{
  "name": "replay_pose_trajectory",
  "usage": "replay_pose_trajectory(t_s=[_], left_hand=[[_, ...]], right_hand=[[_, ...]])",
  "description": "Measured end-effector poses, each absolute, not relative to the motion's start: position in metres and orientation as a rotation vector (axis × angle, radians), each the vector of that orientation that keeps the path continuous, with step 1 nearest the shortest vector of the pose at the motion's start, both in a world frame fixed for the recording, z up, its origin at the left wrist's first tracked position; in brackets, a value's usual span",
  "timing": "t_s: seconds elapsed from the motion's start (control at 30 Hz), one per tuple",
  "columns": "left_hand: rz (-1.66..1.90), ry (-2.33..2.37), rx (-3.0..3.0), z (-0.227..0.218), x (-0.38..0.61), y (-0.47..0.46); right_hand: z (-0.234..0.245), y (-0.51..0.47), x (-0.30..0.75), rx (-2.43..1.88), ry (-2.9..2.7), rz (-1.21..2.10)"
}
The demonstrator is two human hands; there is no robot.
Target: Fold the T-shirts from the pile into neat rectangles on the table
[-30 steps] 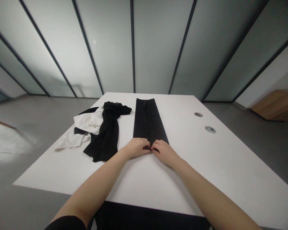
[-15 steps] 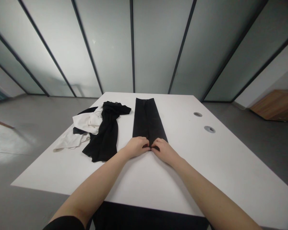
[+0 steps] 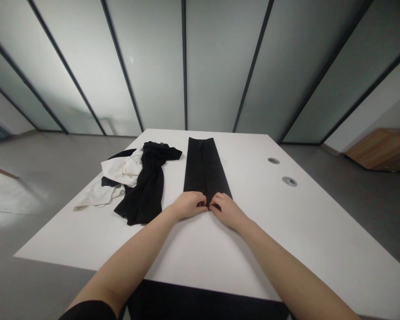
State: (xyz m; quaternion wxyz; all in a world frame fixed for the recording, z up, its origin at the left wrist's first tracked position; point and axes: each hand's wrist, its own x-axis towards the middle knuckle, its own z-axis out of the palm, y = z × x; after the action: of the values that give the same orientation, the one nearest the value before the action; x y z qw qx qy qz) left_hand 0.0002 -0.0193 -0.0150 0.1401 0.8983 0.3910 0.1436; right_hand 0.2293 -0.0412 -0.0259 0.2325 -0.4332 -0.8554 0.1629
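A black garment (image 3: 205,166) lies flat in a long, narrow folded strip, wider at its near end; what kind of garment it is I cannot tell. My left hand (image 3: 190,205) has its fingers closed on the near edge, left of the middle. Close beside it, my right hand (image 3: 227,210) pinches the same edge on the right. The fingertips of both hands almost meet, and they hide much of the near hem.
On the left of the white table (image 3: 300,231) lies a loose heap, with a crumpled black garment (image 3: 150,186) and white cloth (image 3: 122,171). Two round grommets (image 3: 290,181) are set in the tabletop at right. Frosted glass panels (image 3: 213,66) stand behind.
Both hands keep their hold at the near edge of the folded garment. Only a very slight shift of the camera view shows.
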Motion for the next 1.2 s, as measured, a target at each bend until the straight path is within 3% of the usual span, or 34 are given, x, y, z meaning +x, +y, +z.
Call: replay_pose_trajectory(t_s=[0.37,0.53,0.8,1.07,1.2], left_hand=[[0.446,1.034,2.601,-0.012,0.000,-0.019],[0.550,1.221,2.647,-0.015,-0.002,-0.015],[0.306,1.390,2.699,-0.040,-0.009,-0.023],[0.377,1.324,2.674,-0.003,-0.002,-0.029],[0.464,1.303,2.622,-0.007,0.000,-0.023]], right_hand=[[-0.023,-0.042,0.232,-1.133,-2.398,0.458],[-0.022,-0.041,0.234,-1.077,-2.363,0.457],[-0.050,-0.036,0.236,-1.338,-2.460,0.336],[-0.016,-0.045,0.232,-1.296,-2.455,0.387],[-0.020,-0.039,0.236,-1.220,-2.369,0.409]])
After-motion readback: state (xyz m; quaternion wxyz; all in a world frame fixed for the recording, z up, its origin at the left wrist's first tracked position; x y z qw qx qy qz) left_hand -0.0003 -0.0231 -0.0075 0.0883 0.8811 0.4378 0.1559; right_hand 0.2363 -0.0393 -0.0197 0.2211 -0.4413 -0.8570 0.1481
